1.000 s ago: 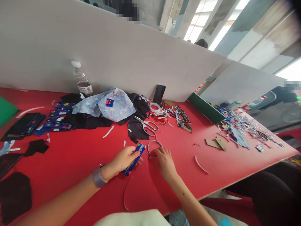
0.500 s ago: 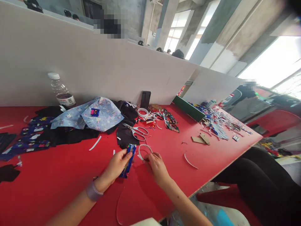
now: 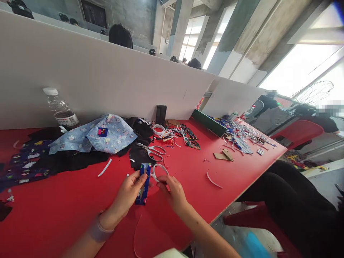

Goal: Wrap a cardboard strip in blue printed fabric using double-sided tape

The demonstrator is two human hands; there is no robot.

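Note:
My left hand (image 3: 129, 191) is closed, with thumb and fingers pinching a small blue patterned fabric piece (image 3: 145, 193) wrapped around a brown cardboard strip. Just to its right, my right hand (image 3: 173, 195) grips the near edge of a white tape roll (image 3: 154, 173) between thumb and fingers. The roll is tilted, its ring open toward me, and its left side is almost against the blue piece. Scissors (image 3: 154, 153) with white handles lie beyond both hands, partly on a black cloth scrap (image 3: 134, 156).
Light blue printed cloth (image 3: 115, 134) lies over dark cloth at the left, near a bottle (image 3: 63, 111). A phone (image 3: 161, 114) leans on the white partition (image 3: 107, 79). Scraps (image 3: 239, 132) cover the far right beside a green board (image 3: 208, 123). A person's dark-clothed legs (image 3: 285, 193) are at the right.
The whole view has shifted a little, so table items appear further left. The blue piece has turned more upright in my left hand. My right hand still grips the tape roll.

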